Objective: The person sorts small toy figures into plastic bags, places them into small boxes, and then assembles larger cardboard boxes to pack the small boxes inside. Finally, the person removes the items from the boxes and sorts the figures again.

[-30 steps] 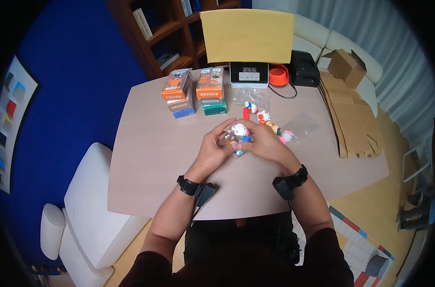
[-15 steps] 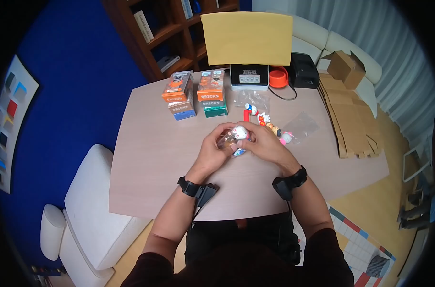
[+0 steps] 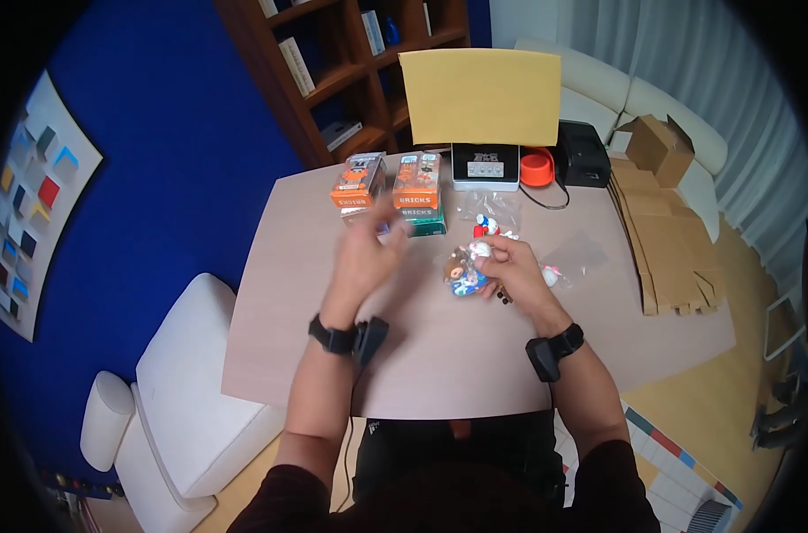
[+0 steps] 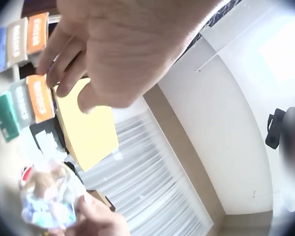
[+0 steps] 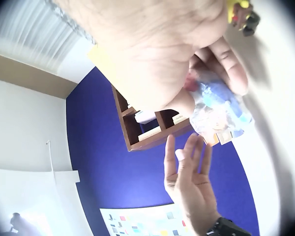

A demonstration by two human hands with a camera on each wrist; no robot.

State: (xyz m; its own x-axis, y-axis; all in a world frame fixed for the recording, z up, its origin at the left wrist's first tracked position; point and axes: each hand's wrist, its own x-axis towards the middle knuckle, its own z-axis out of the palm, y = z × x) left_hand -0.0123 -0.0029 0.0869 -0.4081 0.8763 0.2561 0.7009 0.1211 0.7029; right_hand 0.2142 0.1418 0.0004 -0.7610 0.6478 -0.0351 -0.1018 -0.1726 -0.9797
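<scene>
My right hand (image 3: 519,277) pinches a clear plastic bag (image 3: 458,277) that has several small toy figures inside, brown, white and blue. In the right wrist view the bag (image 5: 219,105) hangs between thumb and fingers, its blue contents showing through. Off to the left, my left hand (image 3: 366,259) is raised over the table, blurred, and holds nothing. Its fingers (image 5: 187,157) are spread and nearly straight in the right wrist view. Just beyond it stand stacked brick-toy boxes (image 3: 417,182), partly hidden by the hand on the left stack.
Loose toy figures (image 3: 486,223) lie past the right hand, with a pink-and-white one (image 3: 550,275) to its right. Clear empty bags (image 3: 585,254) lie flat nearby. Behind are a yellow panel (image 3: 484,98), a red round object (image 3: 535,165) and a black device (image 3: 584,153). Flattened cardboard (image 3: 661,240) covers the right edge.
Both hands were together on the bag of figures. The left hand has let go and moved left and away toward the boxes; the right hand keeps the bag. The head view has shifted slightly.
</scene>
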